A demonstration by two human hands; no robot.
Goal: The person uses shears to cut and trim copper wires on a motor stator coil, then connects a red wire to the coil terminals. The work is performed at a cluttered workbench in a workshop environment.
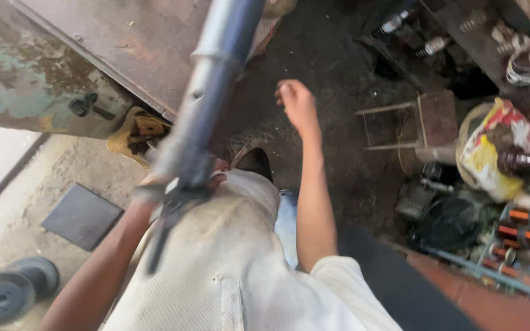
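The left hand is clenched around a long grey shock absorber. The right hand hangs loosely curled and empty over dark open floor, with a rusty metal panel beside the shaft

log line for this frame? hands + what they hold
left hand: gripping long dark shock absorber, blurred | right hand: empty, open, raised over dark ground | nearby: rusty metal panel, two black discs

Left hand grips closed; right hand reaches forward, fingers loosely curled.
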